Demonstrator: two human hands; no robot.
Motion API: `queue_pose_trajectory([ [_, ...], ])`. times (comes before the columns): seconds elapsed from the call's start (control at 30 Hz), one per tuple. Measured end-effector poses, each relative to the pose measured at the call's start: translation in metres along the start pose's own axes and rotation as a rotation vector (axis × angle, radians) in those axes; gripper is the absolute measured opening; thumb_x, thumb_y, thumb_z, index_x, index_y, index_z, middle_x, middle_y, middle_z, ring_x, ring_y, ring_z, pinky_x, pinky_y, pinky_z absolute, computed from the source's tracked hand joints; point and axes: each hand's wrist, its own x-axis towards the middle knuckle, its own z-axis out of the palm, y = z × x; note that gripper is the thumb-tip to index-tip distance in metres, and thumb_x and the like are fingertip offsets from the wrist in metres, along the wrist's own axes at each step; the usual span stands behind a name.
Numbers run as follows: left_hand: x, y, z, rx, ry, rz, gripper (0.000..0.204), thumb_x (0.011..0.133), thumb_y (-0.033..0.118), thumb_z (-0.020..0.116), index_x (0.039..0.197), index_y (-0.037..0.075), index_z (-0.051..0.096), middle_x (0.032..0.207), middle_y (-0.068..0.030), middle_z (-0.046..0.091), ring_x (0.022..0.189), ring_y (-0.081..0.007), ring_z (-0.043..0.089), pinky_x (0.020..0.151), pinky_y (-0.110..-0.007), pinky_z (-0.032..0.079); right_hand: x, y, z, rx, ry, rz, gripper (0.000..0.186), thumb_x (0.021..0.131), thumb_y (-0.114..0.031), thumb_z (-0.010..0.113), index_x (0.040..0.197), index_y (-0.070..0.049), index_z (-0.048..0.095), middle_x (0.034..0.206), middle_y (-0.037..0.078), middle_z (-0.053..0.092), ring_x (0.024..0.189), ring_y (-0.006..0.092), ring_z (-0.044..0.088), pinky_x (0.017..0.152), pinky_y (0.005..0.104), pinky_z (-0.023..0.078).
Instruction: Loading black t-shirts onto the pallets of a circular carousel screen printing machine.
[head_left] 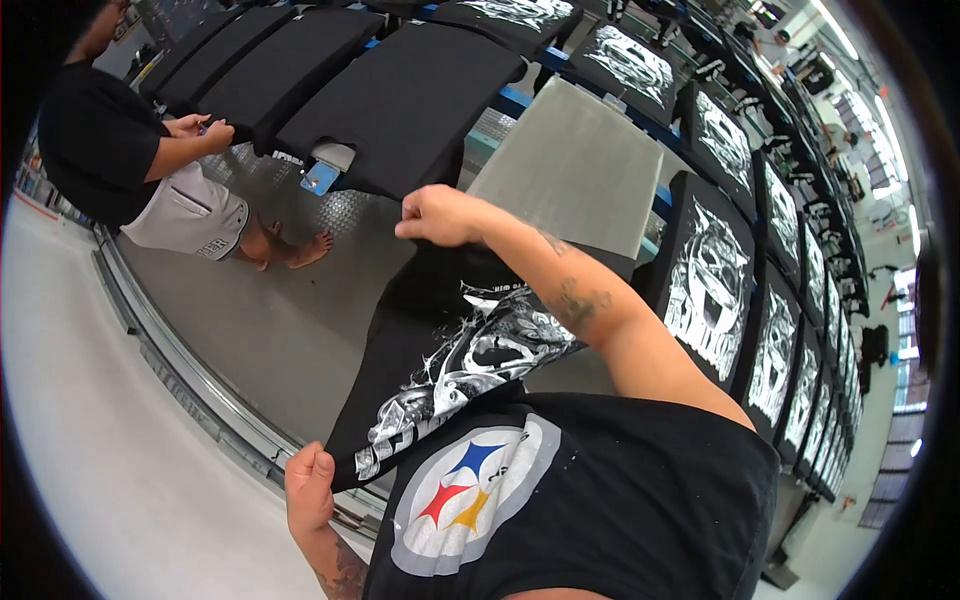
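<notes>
A black T-shirt (475,365) with a large white and grey print hangs stretched in front of my body. My left hand (310,482), low at the left, is closed on one edge of it with the thumb on top. Farther out, my right hand (437,216) is closed in a fist at the shirt's far edge, my arm reaching across from the right. Part of the print is folded over near my chest. Just beyond my right forearm lies a bare grey flat board (575,165), its near end partly hidden by my arm.
Black shirts (400,95) cover the boards at the far left; printed shirts (708,275) sit on a row of boards along the right. A co-worker (110,150) stands at the left, hands together. A metal rail (190,375) runs along the floor.
</notes>
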Motion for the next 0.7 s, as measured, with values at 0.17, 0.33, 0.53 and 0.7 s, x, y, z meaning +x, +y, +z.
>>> queue_pose_trajectory([
  [0.17,0.042,0.029,0.029,0.274,-0.38,0.017,0.049,0.096,0.036,0.064,0.065,0.005,0.042,0.062,0.0025,0.039,0.06,-0.0059,0.033,0.05,-0.028,0.029,-0.108,-0.074,-0.052,0.072,-0.193,-0.067,0.033,0.089,-0.034,0.069,0.091,-0.002,0.066,0.076,0.013,0.065,0.071,0.0246,0.062,0.066,0.0389,0.048],
  [0.33,0.07,0.047,0.089,0.602,-0.715,0.523,0.037,0.09,0.024,0.067,0.068,0.0,0.049,0.063,-0.0143,0.049,0.06,-0.034,0.051,0.056,-0.04,0.042,-0.208,-0.109,-0.117,0.012,-0.345,-0.102,0.03,0.085,-0.027,0.077,0.093,-0.001,0.066,0.071,0.011,0.063,0.061,0.0234,0.058,0.058,0.0349,0.045],
  [0.53,0.081,0.06,0.111,0.606,-1.015,0.556,0.039,0.088,0.031,0.072,0.065,0.003,0.056,0.069,-0.0093,0.052,0.071,-0.0255,0.052,0.062,-0.039,0.041,-0.283,-0.133,-0.116,-0.168,0.121,0.023,0.025,0.078,-0.021,0.079,0.089,-0.003,0.067,0.069,0.014,0.063,0.065,0.0339,0.061,0.059,0.0381,0.047],
  [0.7,0.09,0.061,0.138,0.619,-0.971,0.768,0.033,0.084,0.031,0.075,0.07,0.003,0.065,0.11,-0.0128,0.056,0.104,-0.0305,0.05,0.088,-0.041,0.043,-0.303,-0.116,-0.099,-0.523,-0.169,0.671,0.036,0.082,-0.038,0.073,0.092,-0.003,0.072,0.083,0.019,0.069,0.085,0.0367,0.068,0.077,0.0457,0.054],
])
